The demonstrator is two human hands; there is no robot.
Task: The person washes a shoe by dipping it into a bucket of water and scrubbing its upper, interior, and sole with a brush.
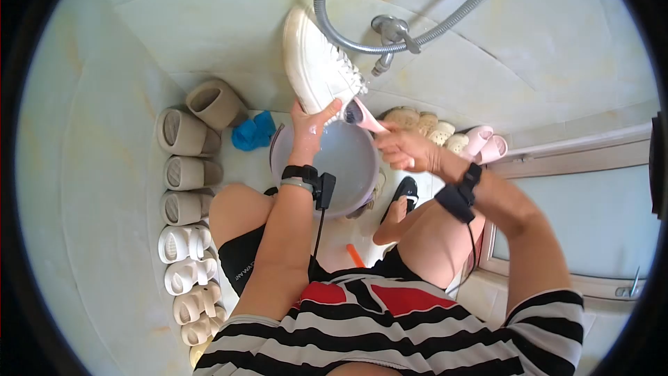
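My left hand (311,120) is wrapped round the heel end of a white lace-up sneaker (308,63). The shoe is held up with its toe pointing at the wall and its sole turned to the left. In my right hand (409,149) is the handle of a pink brush (369,120). Its dark head meets the shoe near the ankle opening; the bristles are partly hidden. Below both hands stands a pale lilac basin (376,160) holding cloudy water. Wet drops show on my left wrist.
Slippers and sandals (182,173) line the left wall, near a blue crumpled item (255,131). More clogs (437,131) and pink slippers (485,143) stand along the back wall. A tap (393,31) and a metal hose (417,40) hang above. An orange stick-like item (355,255) lies on the floor.
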